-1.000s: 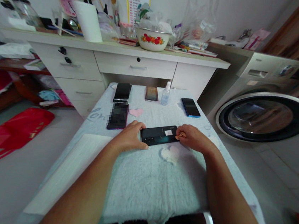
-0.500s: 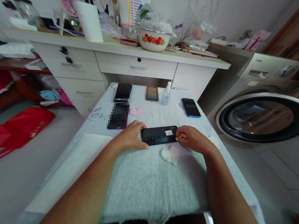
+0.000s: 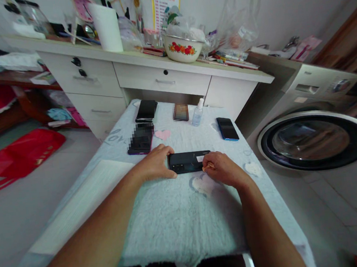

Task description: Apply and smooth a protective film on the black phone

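So the black phone lies flat, camera side up, in the middle of the frame on the cloth-covered table, with a pale label near its right end. The left arm reaches in from the lower left, and the left hand has its thumb and fingers spread around the phone's left end, fingers on the far edge, thumb on the near one. The right arm comes up from the lower right. Its right hand is curled over the phone's right end, fingers bunched together, pinching some small orange-tan thing (can't tell what, honestly). Beyond them there's a clear spray bottle at upper center, a blue-edged phone off right, and a pink-edged phone just left of center.
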The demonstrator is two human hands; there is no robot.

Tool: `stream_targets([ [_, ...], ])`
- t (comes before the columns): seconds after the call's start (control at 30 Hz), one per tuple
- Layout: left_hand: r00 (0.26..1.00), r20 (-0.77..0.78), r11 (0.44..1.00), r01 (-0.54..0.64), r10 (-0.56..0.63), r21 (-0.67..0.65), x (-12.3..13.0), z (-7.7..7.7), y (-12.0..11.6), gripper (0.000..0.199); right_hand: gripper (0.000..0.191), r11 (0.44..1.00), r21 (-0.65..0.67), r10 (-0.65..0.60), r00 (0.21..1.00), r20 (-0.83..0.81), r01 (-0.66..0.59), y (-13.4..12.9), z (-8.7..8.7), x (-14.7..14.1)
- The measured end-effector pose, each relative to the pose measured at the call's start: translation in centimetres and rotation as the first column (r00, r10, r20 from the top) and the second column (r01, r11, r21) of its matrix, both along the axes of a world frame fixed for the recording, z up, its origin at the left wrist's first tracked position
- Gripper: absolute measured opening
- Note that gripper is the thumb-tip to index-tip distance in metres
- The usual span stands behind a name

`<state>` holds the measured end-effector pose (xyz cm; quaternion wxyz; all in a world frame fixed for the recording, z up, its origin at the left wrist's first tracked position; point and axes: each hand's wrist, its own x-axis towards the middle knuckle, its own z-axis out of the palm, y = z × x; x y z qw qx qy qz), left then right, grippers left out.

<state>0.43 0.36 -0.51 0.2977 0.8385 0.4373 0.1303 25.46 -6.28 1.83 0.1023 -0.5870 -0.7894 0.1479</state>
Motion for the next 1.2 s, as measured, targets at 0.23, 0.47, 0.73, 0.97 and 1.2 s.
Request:
stream_targets([
  [0.23, 1.000, -0.019, 1.000, -0.003, 0.003, 0.004, 0.0, 0.0, 0.0, 0.061, 0.009, 0.998, 0.042, 0.042, 0.999, 0.013, -0.042, 0.1, -0.5, -1.5],
  [0.47, 1.000, 0.014, 0.999, 0.018, -0.018, 0.027, -0.1, -0.4, 0.2, 0.060, 0.010, 0.991, 0.095, 0.093, 0.995, 0.019, -0.094, 0.3, -1.3, -3.1],
  [0.73, 1.000, -0.007, 0.999, -0.004, 0.004, 0.035, 0.1, -0.1, 0.0, 0.059, 0.011, 0.980, 0.146, 0.140, 0.990, -0.003, -0.138, 0.4, -1.9, -4.8],
  [0.97, 1.000, 0.000, 0.999, -0.012, 0.012, 0.032, 0.2, 0.1, -0.1, 0.058, 0.009, 0.975, 0.159, 0.159, 0.987, -0.024, -0.154, 0.5, -1.8, -5.1],
  [1.2, 1.000, -0.006, 0.999, 0.011, -0.010, 0.030, 0.1, -0.1, 0.0, 0.058, 0.012, 0.985, 0.149, 0.097, 0.995, -0.028, -0.092, 0.9, -2.0, -3.7],
])
